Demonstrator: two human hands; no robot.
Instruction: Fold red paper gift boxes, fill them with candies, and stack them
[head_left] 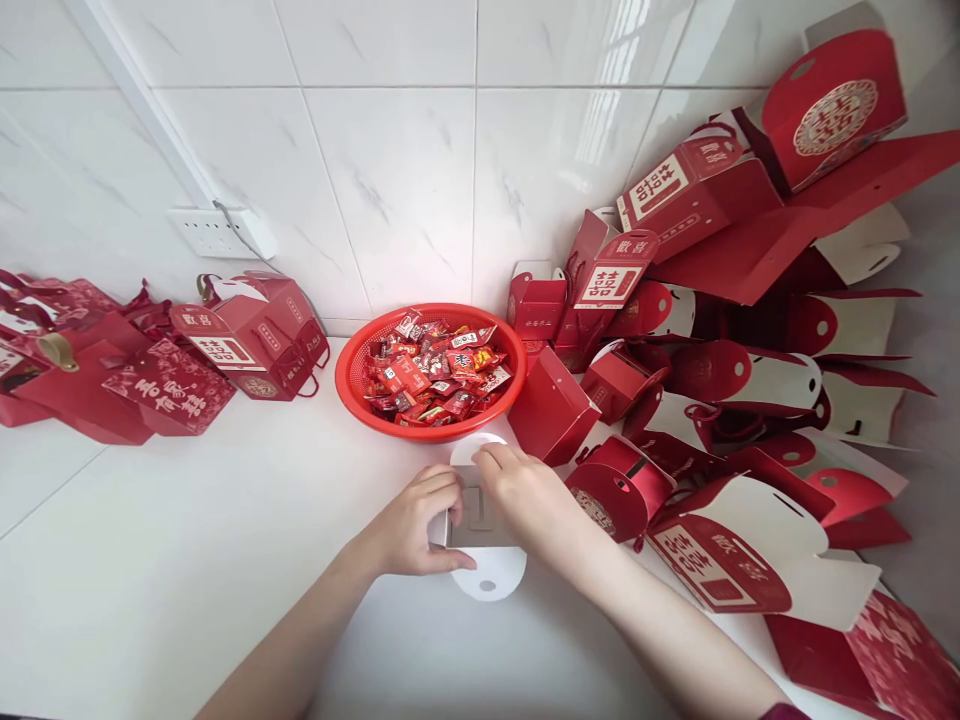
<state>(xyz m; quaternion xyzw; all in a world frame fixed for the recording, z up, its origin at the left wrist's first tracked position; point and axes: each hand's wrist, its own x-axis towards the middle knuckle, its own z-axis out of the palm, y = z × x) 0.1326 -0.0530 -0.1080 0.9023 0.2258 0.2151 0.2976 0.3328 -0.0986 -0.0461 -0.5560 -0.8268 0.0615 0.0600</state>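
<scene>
A small paperboard gift box lies opened up in front of me, its white and grey inside facing upward. Rounded flaps stick out at its near and far ends, the near one with an oval hole. My left hand grips the box's left wall, thumb along the near edge and fingers curled over the side. At the far end, my right hand has its fingertips bent onto the far flap and hides the box's right side. Just beyond both hands stands a red plastic basket heaped with wrapped candies.
Many red gift boxes, some folded up and others spread, crowd the right side. More boxes and patterned bags stand at the left by the tiled wall. A power strip is fixed there above the white tabletop.
</scene>
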